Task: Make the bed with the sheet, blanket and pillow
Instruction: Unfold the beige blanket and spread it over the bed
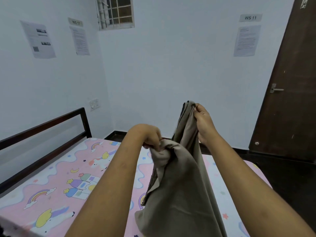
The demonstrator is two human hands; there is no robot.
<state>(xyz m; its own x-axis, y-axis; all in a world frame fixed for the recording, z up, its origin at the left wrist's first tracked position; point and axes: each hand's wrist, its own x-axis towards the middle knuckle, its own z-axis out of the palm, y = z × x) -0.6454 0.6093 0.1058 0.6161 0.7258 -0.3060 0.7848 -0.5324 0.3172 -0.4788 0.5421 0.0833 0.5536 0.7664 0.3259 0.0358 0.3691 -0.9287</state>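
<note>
A pink sheet [56, 183] printed with rainbows and unicorns covers the bed's mattress. Above it hangs a taupe cloth [179, 182], bunched and folded, held up by both hands. My right hand [203, 122] pinches its top edge, raised high over the bed. My left hand [150, 135] is lower and to the left, gripping a bunched part of the same cloth. The cloth's lower end droops toward the near edge of the bed. No pillow is in view.
A dark metal bed frame rail [44, 127] runs along the left wall. A dark wooden door [287, 100] stands at the right, with dark floor [290, 177] beside the bed. Papers hang on the pale walls and a barred window [116, 12] sits high up.
</note>
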